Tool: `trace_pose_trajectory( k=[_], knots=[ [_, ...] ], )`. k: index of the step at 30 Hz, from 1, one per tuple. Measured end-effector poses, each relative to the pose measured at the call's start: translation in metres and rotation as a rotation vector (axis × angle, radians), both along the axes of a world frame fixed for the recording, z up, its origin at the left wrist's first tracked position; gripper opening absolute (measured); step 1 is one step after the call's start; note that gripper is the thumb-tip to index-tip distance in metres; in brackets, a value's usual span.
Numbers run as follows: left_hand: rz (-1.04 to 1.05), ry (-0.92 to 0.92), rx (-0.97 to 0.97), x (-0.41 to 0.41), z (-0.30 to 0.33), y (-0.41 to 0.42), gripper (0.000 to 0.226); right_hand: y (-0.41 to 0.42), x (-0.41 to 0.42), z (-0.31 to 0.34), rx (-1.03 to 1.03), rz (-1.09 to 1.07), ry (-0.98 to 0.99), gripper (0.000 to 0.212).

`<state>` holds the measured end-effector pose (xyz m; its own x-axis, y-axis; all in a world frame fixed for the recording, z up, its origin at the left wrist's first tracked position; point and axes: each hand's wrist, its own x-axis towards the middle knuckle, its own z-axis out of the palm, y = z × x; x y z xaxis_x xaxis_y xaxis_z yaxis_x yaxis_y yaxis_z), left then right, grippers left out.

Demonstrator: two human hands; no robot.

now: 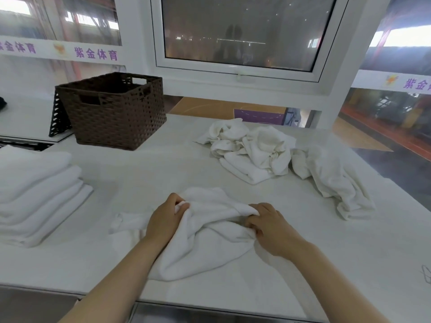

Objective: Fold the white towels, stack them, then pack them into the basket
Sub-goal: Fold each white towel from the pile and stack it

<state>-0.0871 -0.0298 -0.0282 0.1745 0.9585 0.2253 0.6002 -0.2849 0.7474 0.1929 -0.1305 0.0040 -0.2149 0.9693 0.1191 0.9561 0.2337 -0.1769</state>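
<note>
A crumpled white towel [210, 238] lies on the white table [144, 173] in front of me. My left hand [165, 220] pinches a bunched edge of it near its top left. My right hand [270, 227] grips a fold of the same towel on its right side. A stack of folded white towels [37, 192] sits at the left edge of the table. A heap of unfolded white towels [251, 150] lies at the back right, with another loose towel [335, 180] trailing to its right. The brown woven basket [112, 110] stands at the back left; its inside is not visible.
A black perforated crate [59, 117] leans behind the basket on its left. A window frame [240, 71] rises behind the table. The table's front edge runs just below my forearms, and its right edge drops to the floor.
</note>
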Motion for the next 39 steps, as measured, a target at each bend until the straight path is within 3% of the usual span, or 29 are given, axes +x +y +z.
trace_pose_trajectory(
  k=[5, 10, 19, 23, 26, 29, 33, 35, 37, 39],
  knots=[
    [0.006, 0.001, 0.000, 0.000, -0.001, 0.001, 0.015, -0.005, -0.002, 0.015, -0.148, -0.015, 0.170, 0.024],
    [0.010, 0.001, -0.006, -0.001, -0.003, 0.001, 0.015, -0.009, -0.007, 0.018, -0.264, -0.064, 0.063, 0.028],
    [0.008, 0.016, -0.008, 0.000, -0.002, 0.001, 0.015, -0.016, -0.011, 0.025, -0.338, -0.085, 0.073, 0.024],
    [0.015, 0.012, -0.006, 0.001, 0.000, -0.001, 0.014, -0.015, -0.013, 0.023, -0.259, -0.086, 0.062, 0.023],
    [0.012, -0.004, -0.008, 0.001, 0.001, -0.002, 0.014, -0.017, -0.014, 0.030, -0.017, -0.042, 0.048, 0.021],
    [0.018, -0.065, -0.017, 0.001, 0.003, -0.003, 0.014, -0.022, -0.014, 0.046, 0.229, -0.037, 0.177, 0.021],
    [0.055, -0.227, -0.080, 0.001, 0.014, -0.003, 0.016, -0.028, -0.025, 0.077, 0.411, -0.014, 0.395, 0.034],
    [0.102, -0.306, -0.114, -0.002, 0.023, -0.001, 0.016, -0.032, -0.030, 0.099, 0.515, -0.016, 0.546, 0.028],
    [0.150, -0.357, -0.087, -0.008, 0.037, 0.004, 0.014, -0.034, -0.031, 0.120, 0.473, 0.029, 0.764, 0.016],
    [0.168, -0.369, 0.003, -0.016, 0.059, 0.013, 0.013, -0.032, -0.028, 0.136, 0.266, 0.108, 0.936, 0.013]
  ],
)
